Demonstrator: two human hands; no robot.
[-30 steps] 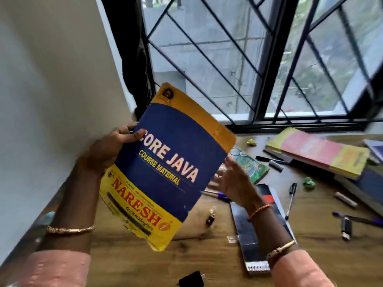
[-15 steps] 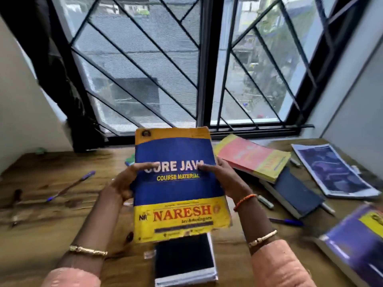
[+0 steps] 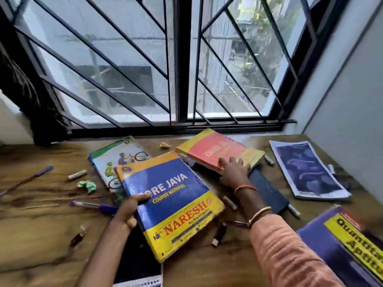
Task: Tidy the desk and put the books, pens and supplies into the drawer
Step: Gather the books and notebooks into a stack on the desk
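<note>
The left hand (image 3: pixel 128 212) gripped the blue book (image 3: pixel 167 201) while the right hand (image 3: pixel 234 170) lay open on the red book (image 3: pixel 217 150), best slid squarely on top.

Purple aptitude book (image 3: pixel 350 241) cut off at rt edge, spiral notepad (image 3: pixel 137 272) mostly under Java book (image 3: pixel 170 204)

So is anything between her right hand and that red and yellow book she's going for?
Nothing visible: the right hand already rests on the near edge of the red and yellow book. The left hand holds the Core Java book off to the side, clear of it.
</note>
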